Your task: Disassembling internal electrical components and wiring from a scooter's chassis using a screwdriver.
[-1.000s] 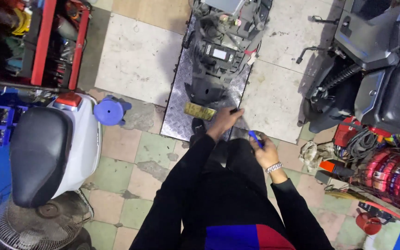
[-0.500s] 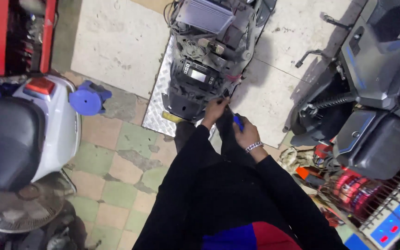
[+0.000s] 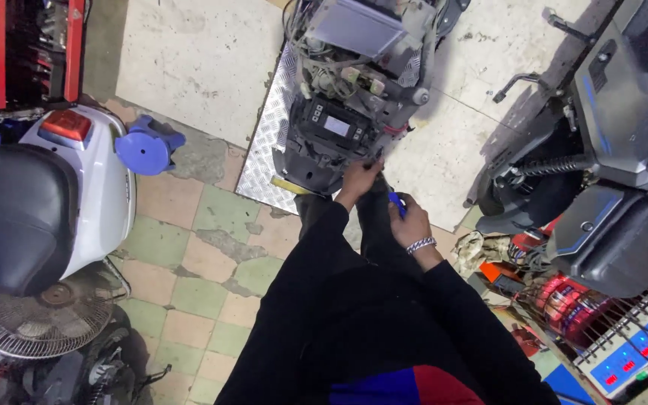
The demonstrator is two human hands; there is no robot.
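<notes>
Blue plastic showed in the right hand point(image 3: 406, 221), which was clenched round a small blue-handled tool point(image 3: 397, 201), held near the body and ready for use. Just beyond, the left hand point(image 3: 359, 176) reached to the near end of the stripped scooter point(image 3: 354, 97), fingers pinched on a small part there, likely steadying it. That scooter stood on a ridged metal plate point(image 3: 260, 161), so its bared wiring faced up. Left stood a white scooter point(image 3: 54, 195); right, a dark scooter point(image 3: 609, 150).
</notes>
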